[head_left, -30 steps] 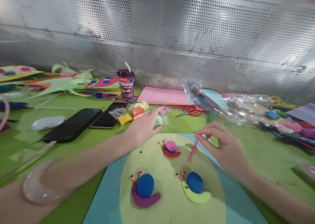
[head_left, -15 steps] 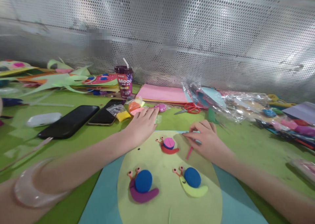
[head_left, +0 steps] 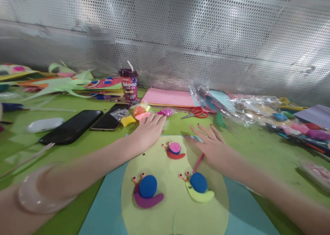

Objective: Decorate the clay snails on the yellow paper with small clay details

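My left hand (head_left: pixel 151 130) lies flat with its fingers stretched out at the top edge of a light blue sheet (head_left: pixel 103 197) with a pale yellow oval (head_left: pixel 172 180) on it. Over the sheet's upper right, my right hand (head_left: pixel 208 143) has its fingers spread. A thin pink stick (head_left: pixel 198 163) shows from under its palm; its upper end is hidden. Three clay snails sit on the oval: a red snail (head_left: pixel 175 156) with a pink-topped blue shell, a purple snail (head_left: pixel 148 200) and a yellow-green snail (head_left: pixel 201 196), both with blue shells.
Red scissors (head_left: pixel 199 113), bagged clay (head_left: pixel 127 120) and pink paper (head_left: pixel 168 97) lie beyond my hands. A purple drink cup (head_left: pixel 130 85) stands behind two phones, the nearer one black (head_left: pixel 73 126). Plastic bags (head_left: pixel 250 107) lie at right, before a perforated metal panel (head_left: pixel 160 32).
My right hand has gone from curled, pinched fingers to spread ones. The pink stick's lower end now reaches nearer the yellow-green snail. My left hand stays about where it was.
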A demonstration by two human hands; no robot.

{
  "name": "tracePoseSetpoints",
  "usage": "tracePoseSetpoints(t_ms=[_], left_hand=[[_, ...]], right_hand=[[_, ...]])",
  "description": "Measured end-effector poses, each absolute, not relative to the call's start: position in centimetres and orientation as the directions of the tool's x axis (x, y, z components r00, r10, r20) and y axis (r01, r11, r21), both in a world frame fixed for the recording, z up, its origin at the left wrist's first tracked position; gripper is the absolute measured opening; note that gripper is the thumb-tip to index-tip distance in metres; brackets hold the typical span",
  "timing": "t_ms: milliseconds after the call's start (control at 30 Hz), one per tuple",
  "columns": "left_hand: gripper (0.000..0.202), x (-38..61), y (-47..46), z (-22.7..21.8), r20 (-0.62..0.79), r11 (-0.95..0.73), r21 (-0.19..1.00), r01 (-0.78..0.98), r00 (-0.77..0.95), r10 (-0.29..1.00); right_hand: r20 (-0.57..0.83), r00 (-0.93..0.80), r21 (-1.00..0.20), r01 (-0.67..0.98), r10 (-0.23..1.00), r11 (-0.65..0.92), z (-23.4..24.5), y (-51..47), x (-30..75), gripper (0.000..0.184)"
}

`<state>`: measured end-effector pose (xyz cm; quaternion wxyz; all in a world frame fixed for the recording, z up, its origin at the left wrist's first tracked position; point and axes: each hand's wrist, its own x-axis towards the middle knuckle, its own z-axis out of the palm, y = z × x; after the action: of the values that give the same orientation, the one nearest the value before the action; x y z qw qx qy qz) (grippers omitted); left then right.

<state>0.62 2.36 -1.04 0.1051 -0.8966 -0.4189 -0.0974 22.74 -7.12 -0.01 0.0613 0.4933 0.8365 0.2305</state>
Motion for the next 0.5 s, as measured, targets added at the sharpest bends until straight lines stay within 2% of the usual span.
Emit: tracePoseSetpoints(t_ms=[167,367,500], left_hand=[[0.044,0.7,2.5,-1.1,0.241,-0.608,-0.113,0.786,0.616,0.75],[0.044,0.5,2.9,-1.5,0.271,-0.612,-0.117,0.782,0.618,0.738],[0.043,0.4,2.9,-1.6,0.286,-0.623,-0.124,0.772,0.629,0.723]], right_hand=[[0.127,-0.541,0.467,0.772,0.832,0.431,0.5,-8.3,23.5,0.079],[0.127,-0.45,0.295,0.868,0.884,0.399,2.5,-8.8,22.7,0.059],[0.137,-0.498,0.213,0.859,0.857,0.465,2.4,-9.0,22.0,0.067]])
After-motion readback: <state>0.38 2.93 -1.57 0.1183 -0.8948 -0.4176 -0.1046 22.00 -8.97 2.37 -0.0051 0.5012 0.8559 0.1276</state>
